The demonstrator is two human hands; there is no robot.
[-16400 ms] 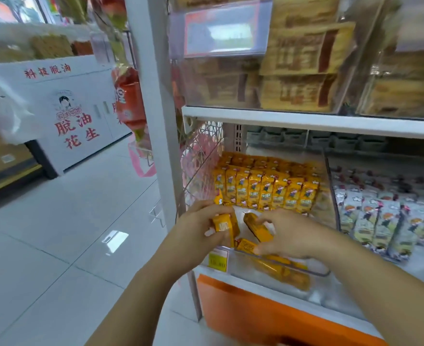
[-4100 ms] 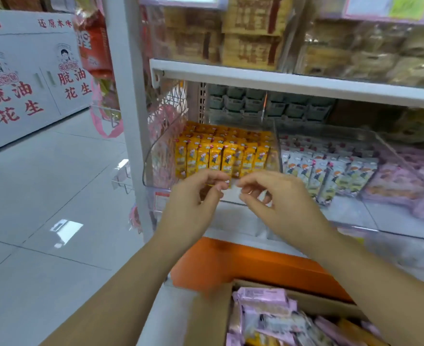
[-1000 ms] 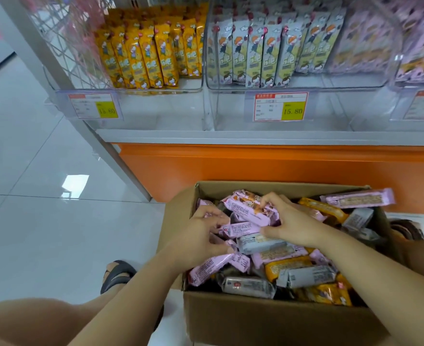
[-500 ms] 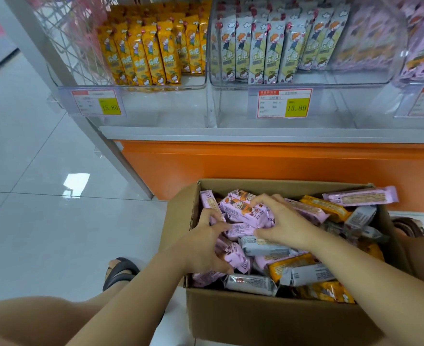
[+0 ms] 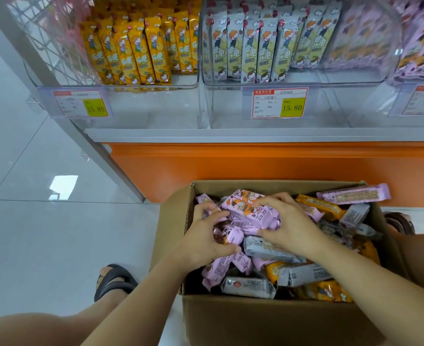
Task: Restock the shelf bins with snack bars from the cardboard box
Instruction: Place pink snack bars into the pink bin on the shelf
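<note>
Price tags (image 5: 278, 103) on shelf bins (image 5: 335, 111) read 15.80; wrappers showed 乐吧. Inside cardboard box (image 5: 268, 320), left hand (image 5: 206, 236) and right hand (image 5: 288, 226) curled round bunched pink snack bars (image 5: 251, 211), pressed closer together than half a second earlier.

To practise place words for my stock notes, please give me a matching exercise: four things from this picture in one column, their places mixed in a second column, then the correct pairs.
Things
1. standing yellow bars
2. standing grey bars
3. pink bars
4. black sandal

Places
A. on the floor, left of the cardboard box
B. in the cardboard box, gripped by the left hand and the right hand
C. in the left clear bin
D. in the middle clear bin

Pairs: 1-C, 2-D, 3-B, 4-A
</note>
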